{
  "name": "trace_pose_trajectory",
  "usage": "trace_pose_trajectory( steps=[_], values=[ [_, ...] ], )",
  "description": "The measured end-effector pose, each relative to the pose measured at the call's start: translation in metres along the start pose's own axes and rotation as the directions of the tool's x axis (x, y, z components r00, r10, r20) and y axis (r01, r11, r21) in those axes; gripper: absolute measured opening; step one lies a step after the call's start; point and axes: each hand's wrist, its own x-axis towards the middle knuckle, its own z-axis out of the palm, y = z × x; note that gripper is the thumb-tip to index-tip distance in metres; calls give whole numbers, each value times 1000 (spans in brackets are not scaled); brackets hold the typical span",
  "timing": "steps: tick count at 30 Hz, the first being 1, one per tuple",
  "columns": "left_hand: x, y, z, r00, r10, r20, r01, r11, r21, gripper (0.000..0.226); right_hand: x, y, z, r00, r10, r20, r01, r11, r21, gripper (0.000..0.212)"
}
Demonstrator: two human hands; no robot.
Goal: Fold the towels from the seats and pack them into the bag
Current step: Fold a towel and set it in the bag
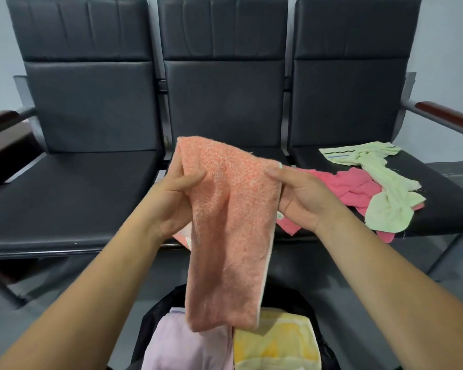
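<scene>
Over the bag [155, 316] holding two packed towels, you are gripping the hanging orange towel [233, 222] with left hand [171, 198] and right hand [302, 196], probably needing another fold before packing, while the pink towel [350, 188] and green towel [385, 196] are waiting on the right seat [452, 206].

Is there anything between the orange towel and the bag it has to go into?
Nothing visible. The orange towel hangs from the left hand and right hand, its lower end right over the open bag. Only the lilac towel and yellow towel, already packed, lie below it.
</scene>
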Motion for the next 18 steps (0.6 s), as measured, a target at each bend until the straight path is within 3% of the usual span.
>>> trace_pose_trajectory(
  steps=[3, 7, 10, 14, 16, 18],
  values=[
    [1, 7, 0, 999, 33, -24, -23, 939, 342, 42, 3, -9, 3, 997, -58, -60, 62, 996, 61, 45],
    [1, 10, -2, 987, 87, -135, -6, 862, 507, 19, 5, -13, 0, 983, -69, -173, 56, 995, -79, 36],
    [1, 10, 1, 983, 106, -148, -22, 879, 477, 16, 4, -18, -3, 978, -51, -203, 29, 994, -109, 23],
    [-2, 13, 3, 996, 92, -1, -89, 967, 239, 32, -3, -27, -1, 1000, -10, -29, 14, 990, 139, 28],
    [-2, 13, 4, 990, 122, 65, -132, 976, 176, 39, -7, -27, -1, 999, -19, 35, 19, 1000, 15, 32],
    [-2, 13, 4, 987, 157, 42, -163, 956, 243, 37, -7, -26, -3, 999, -32, 10, 34, 985, -168, 33]
  ],
)
